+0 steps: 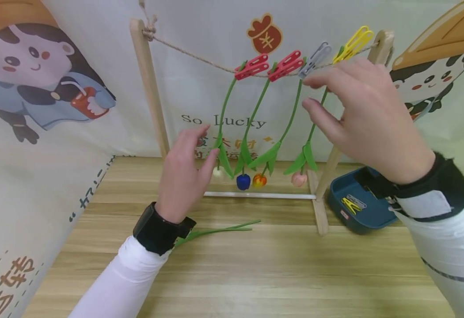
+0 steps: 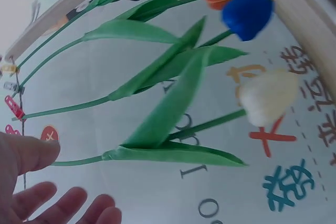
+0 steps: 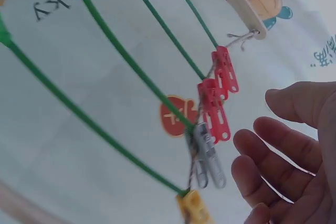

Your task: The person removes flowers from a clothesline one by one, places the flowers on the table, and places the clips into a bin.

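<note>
Several artificial tulips hang head down from a rope (image 1: 192,55): a white tulip (image 2: 268,97), a blue tulip (image 1: 243,182), an orange-yellow tulip (image 1: 260,180) and a pink tulip (image 1: 298,179). Two red clothespins (image 1: 252,67), a grey clothespin (image 1: 315,59) and a yellow clothespin (image 1: 353,44) pinch their stems to the rope. Beside the white tulip's stem is my left hand (image 1: 182,176), fingers relaxed and thumb apart. My right hand (image 1: 375,115) is raised by the grey and yellow clothespins; in the right wrist view its loosely bent fingers hold nothing.
Wooden posts (image 1: 150,88) carry the rope, with a white bar (image 1: 260,195) low between them. At the right, a dark blue tray (image 1: 365,225) holds loose yellow and grey clothespins (image 1: 351,205). Green stems (image 1: 220,230) lie on the wooden table (image 1: 279,274), partly behind my left wrist.
</note>
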`<state>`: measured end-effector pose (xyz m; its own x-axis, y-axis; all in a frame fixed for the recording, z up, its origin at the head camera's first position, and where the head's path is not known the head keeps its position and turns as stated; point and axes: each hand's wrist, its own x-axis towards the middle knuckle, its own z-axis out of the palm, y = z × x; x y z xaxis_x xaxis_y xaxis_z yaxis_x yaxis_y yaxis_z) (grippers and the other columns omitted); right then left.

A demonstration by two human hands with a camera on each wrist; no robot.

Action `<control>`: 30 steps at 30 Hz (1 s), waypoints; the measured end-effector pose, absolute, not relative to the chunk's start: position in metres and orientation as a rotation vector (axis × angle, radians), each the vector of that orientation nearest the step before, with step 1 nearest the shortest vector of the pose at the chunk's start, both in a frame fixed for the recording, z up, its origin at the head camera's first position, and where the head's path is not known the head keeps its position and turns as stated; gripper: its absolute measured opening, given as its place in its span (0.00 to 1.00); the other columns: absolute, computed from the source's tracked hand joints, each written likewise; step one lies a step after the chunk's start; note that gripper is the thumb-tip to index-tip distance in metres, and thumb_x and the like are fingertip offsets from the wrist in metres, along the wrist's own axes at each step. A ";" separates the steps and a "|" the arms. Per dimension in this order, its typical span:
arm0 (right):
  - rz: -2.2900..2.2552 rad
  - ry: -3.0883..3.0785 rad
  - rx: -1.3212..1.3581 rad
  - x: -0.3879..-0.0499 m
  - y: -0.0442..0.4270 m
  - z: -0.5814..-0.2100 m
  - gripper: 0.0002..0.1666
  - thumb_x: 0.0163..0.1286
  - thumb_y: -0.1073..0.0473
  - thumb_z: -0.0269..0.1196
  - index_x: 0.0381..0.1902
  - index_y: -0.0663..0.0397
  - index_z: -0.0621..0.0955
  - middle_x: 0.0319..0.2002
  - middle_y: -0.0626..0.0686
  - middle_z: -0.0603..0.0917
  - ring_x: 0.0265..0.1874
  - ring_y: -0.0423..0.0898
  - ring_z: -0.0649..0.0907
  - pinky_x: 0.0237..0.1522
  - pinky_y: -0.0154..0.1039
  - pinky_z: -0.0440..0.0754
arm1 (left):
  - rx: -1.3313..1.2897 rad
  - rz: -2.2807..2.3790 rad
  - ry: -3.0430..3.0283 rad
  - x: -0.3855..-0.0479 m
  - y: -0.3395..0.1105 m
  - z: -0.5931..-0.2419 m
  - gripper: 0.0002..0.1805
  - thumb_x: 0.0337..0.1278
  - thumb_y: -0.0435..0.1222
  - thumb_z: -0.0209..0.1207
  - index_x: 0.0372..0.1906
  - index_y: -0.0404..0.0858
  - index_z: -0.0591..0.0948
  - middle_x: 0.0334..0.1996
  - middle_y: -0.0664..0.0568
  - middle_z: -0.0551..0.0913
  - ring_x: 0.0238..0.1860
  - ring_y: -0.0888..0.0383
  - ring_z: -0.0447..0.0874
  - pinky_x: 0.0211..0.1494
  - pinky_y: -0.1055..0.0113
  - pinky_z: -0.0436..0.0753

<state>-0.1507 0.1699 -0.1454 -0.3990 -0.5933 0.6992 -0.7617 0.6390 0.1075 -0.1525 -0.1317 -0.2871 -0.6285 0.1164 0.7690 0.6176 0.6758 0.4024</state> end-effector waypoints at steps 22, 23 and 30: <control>0.029 -2.367 0.904 -0.187 0.102 -0.111 0.19 0.84 0.57 0.58 0.64 0.62 0.83 0.58 0.63 0.84 0.58 0.62 0.73 0.59 0.60 0.61 | -0.486 -1.139 -2.015 -0.197 -0.100 -0.251 0.17 0.73 0.25 0.62 0.63 0.30 0.83 0.49 0.40 0.85 0.45 0.49 0.85 0.49 0.62 0.87; 0.023 -2.372 0.900 -0.188 0.101 -0.111 0.19 0.84 0.58 0.58 0.64 0.62 0.83 0.59 0.64 0.84 0.58 0.62 0.73 0.59 0.60 0.61 | -0.485 -1.139 -2.016 -0.197 -0.101 -0.251 0.17 0.72 0.24 0.62 0.63 0.30 0.83 0.48 0.40 0.85 0.44 0.49 0.85 0.48 0.61 0.87; 0.009 -2.376 0.879 -0.191 0.100 -0.112 0.17 0.84 0.59 0.58 0.61 0.62 0.83 0.57 0.63 0.84 0.57 0.62 0.73 0.59 0.60 0.60 | -0.480 -1.137 -2.022 -0.199 -0.099 -0.252 0.16 0.72 0.23 0.61 0.62 0.30 0.83 0.47 0.40 0.85 0.43 0.50 0.85 0.45 0.62 0.86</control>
<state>-0.1905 0.0996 -0.1120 -0.6017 -0.5906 0.5378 -0.5945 0.7808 0.1922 -0.1990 -0.0994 -0.2518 -0.6457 -0.0381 0.7627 0.6317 0.5345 0.5615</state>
